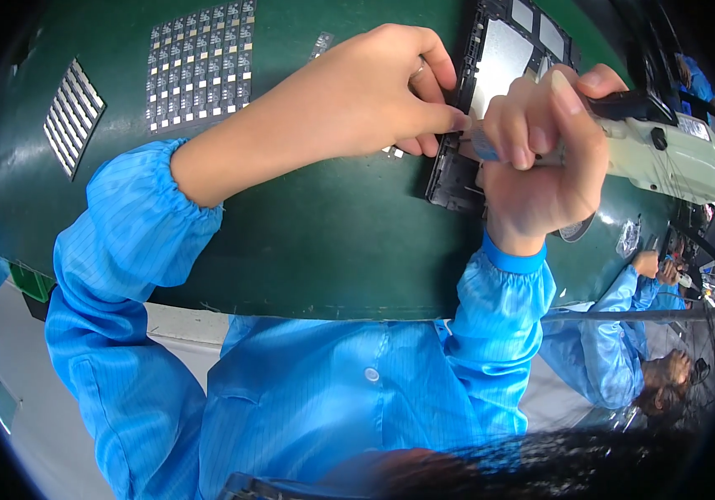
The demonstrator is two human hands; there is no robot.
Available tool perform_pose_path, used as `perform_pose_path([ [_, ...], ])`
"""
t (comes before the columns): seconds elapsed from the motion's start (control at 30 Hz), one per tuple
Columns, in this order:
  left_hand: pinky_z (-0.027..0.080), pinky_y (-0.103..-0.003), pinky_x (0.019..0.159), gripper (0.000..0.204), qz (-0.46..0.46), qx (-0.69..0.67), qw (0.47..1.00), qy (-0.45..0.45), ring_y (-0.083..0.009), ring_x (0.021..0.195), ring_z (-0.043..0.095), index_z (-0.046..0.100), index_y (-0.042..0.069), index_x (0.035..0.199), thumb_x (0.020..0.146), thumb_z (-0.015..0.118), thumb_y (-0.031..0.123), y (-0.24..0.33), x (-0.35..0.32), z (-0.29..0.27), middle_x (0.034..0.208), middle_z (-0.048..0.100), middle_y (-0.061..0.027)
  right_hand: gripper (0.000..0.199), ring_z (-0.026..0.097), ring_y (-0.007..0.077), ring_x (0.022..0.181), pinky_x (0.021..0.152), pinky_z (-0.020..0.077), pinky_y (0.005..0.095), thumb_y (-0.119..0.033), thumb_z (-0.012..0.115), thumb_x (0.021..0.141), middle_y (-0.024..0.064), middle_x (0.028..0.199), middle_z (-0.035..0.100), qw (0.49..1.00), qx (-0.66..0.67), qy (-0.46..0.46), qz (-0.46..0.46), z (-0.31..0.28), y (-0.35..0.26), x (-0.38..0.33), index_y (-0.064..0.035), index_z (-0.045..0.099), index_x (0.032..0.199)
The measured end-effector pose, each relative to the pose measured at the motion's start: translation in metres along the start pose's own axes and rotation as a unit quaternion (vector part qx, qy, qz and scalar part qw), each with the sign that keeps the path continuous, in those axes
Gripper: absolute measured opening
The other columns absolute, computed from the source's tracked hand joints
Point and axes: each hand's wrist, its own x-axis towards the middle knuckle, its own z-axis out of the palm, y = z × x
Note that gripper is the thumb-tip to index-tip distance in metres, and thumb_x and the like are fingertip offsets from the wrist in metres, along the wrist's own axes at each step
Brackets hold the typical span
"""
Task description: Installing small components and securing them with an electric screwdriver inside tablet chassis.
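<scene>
A long black device frame [455, 172] with silver metal plates [500, 62] lies at the right of the green table. My left hand [395, 92] reaches across to its left edge, with thumb and fingertips closed on the rim. A ring shows on one finger. Over the frame's lower part is my right hand [545, 158], palm turned up and fingers curled inward. A small bluish, see-through piece [484, 143] shows by its fingertips, close to my left thumb. What my right fingers hold is mostly hidden, and these fingers cover part of the frame.
Sheets of small black-and-white parts [201, 67] lie at the back left, with a striped strip sheet [74, 118] farther left. A pale green handheld device or fixture [665, 158] stands right of my right hand. Another person in blue [595, 358] sits at the right.
</scene>
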Motion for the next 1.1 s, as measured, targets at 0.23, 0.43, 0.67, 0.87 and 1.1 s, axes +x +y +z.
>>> perform_pose_path([
  [0.23,0.056,-0.024,0.065,0.028,-0.005,-0.012,1.0,-0.001,-0.0147,0.074,0.069,0.052,-0.002,0.104,0.085,0.069,0.008,0.0,0.0,0.0,0.087,0.063,-0.0082,0.017,0.032,0.0099,0.043,0.042,0.025,0.0271,-0.01,0.053,0.087,-0.0001,0.059,0.035,0.998,-0.056,0.008,-0.009,0.003,-0.001,-0.002,-0.0119,0.047,0.103],
  [0.43,0.056,-0.023,0.064,0.028,0.002,0.0,1.0,0.003,-0.0141,0.074,0.069,0.052,-0.002,0.104,0.085,0.07,0.009,-0.001,-0.001,0.0,0.087,0.063,-0.0079,0.02,0.032,0.0108,0.042,0.042,0.0257,0.0278,-0.01,0.053,0.087,-0.0002,0.059,0.034,0.998,-0.054,0.012,-0.014,0.003,-0.002,-0.006,-0.0147,0.049,0.106],
  [0.67,0.055,-0.024,0.062,0.028,0.026,0.011,1.0,0.0,-0.0143,0.073,0.069,0.052,-0.003,0.104,0.086,0.07,0.011,-0.006,-0.001,-0.002,0.087,0.064,-0.0083,0.025,0.034,0.0114,0.043,0.041,0.0262,0.0278,-0.013,0.053,0.086,-0.0005,0.06,0.033,0.997,-0.055,-0.03,-0.049,-0.003,-0.001,-0.009,-0.0189,0.051,0.11],
  [0.87,0.049,-0.023,0.054,0.026,0.081,0.047,0.994,0.05,-0.0107,0.067,0.065,0.056,0.0,0.105,0.086,0.07,0.01,-0.002,-0.009,0.001,0.085,0.063,-0.0069,0.021,0.034,0.0085,0.043,0.039,0.0265,0.0255,-0.015,0.05,0.088,-0.002,0.061,0.033,0.998,0.011,-0.011,-0.063,-0.003,-0.011,-0.01,-0.0179,0.053,0.109],
  [1.1,0.036,-0.025,0.05,0.022,0.228,0.217,0.948,0.036,-0.0093,0.054,0.045,0.064,0.0,0.1,0.08,0.071,0.004,0.015,-0.017,0.01,0.08,0.058,-0.0055,0.016,0.034,0.0045,0.044,0.04,0.0279,0.0196,-0.017,0.05,0.09,-0.0042,0.061,0.035,0.991,0.047,-0.017,-0.124,-0.006,-0.025,-0.008,-0.0123,0.056,0.104],
])
